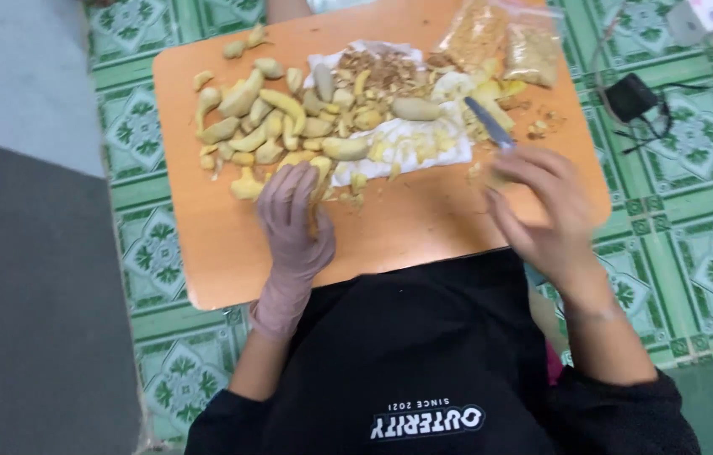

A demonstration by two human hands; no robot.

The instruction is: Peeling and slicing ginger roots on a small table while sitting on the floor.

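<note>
The person sits at a small orange table [230, 253] set on green patterned floor tiles [710, 236]. Their left hand [293, 221], in a thin pinkish glove, rests palm down at the near edge of a heap of peeled yellow ginger pieces [268, 118]; its fingers curl around one long yellow piece [318, 181], pinning it against the tabletop, probably to keep it steady and within reach. The right hand [542, 206], bare, is clenched around the handle of a small knife [490, 122], whose blade points away from the body toward the middle of the table, kept clear of the gloved hand. A pale scrap seems to sit under the right fingertips, but it is too blurred to be sure. A white cloth [424, 143] lies under part of the heap, apparently to catch the brown peelings [377, 69] gathered at its far side. Two clear plastic bags [504, 38] of crumbly brownish stuff lie at the far right corner. A black charger [630, 97] with its cable lies on the tiles beside the table.
</note>
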